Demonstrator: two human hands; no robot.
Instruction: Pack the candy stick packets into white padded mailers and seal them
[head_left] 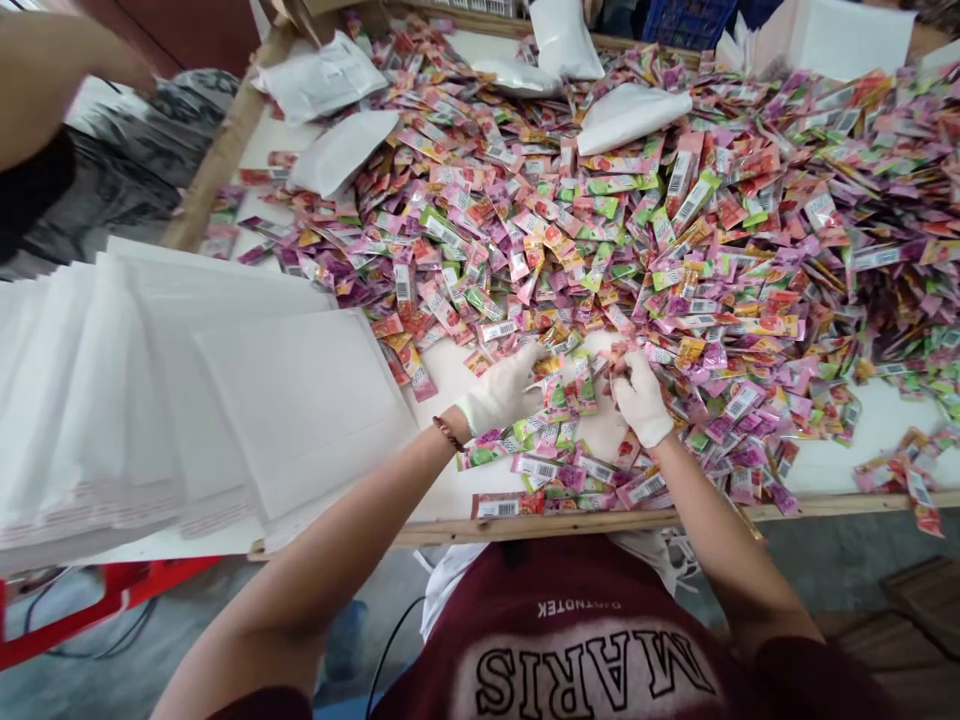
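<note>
My left hand (504, 392), in a white glove, has its fingers curled round a few pink-and-green sachets (556, 396) just above the table. My right hand (643, 402), gloved too, pinches a reddish sachet (619, 358) between thumb and fingers; the fingertips partly hide it. Below both hands, a loose row of sachets (536, 468) lies near the table's front edge. Beyond them spreads a large heap of small sachets (525, 215) in pink, purple, orange and green, many with barcodes.
White padded envelopes (300, 400) are fanned out at the left. Filled white packets (341, 150) lie on the heap at the back. A wooden rim (217, 160) borders the table (840, 455). Another person's arm (67, 70) is at the upper left, and a blue crate (686, 22) stands behind.
</note>
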